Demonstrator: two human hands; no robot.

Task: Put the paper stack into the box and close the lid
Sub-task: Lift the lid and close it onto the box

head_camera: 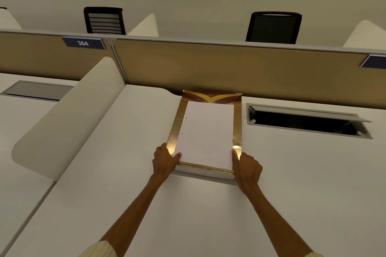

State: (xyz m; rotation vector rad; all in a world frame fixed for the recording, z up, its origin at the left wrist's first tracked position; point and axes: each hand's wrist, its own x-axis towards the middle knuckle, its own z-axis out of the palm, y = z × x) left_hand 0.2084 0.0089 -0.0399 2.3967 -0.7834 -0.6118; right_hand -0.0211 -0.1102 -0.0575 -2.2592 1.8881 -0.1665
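While both hands grip near corners, flat white paper stack (205, 134) fills glossy gold box (237, 131).

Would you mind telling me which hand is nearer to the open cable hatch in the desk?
The right hand. It grips the gold box's near right corner, on the same side as the cable hatch; the left hand holds the near left corner, farther away.

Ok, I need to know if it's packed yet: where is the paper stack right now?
The paper stack lies in the gold box at the desk's far middle, against the partition, near corners held by the left hand and right hand.
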